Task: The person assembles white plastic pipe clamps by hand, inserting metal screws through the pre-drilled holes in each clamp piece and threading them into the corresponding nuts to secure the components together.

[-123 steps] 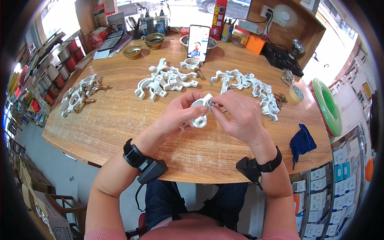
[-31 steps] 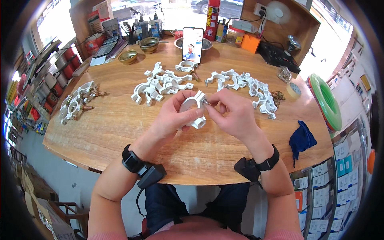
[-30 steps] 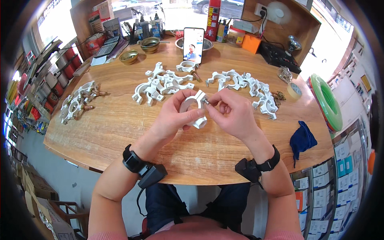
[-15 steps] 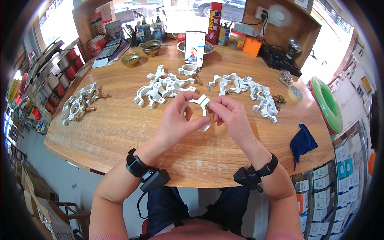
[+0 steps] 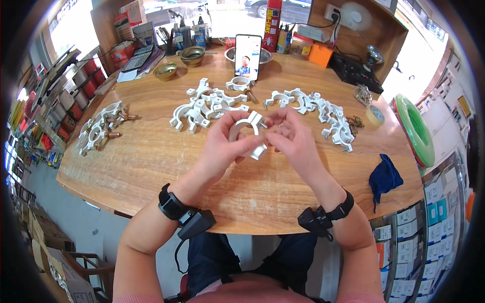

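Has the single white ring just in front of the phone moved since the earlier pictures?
No. The white ring shows no visible shift either way against the phone; it lies just before its lower end throughout.

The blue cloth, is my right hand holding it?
No, the blue cloth lies on the wooden table, apart from the right hand.

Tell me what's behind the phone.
Behind the phone is a metal bowl, its sides showing to the left and right. The phone covers the bowl's middle, so anything there can't be seen.
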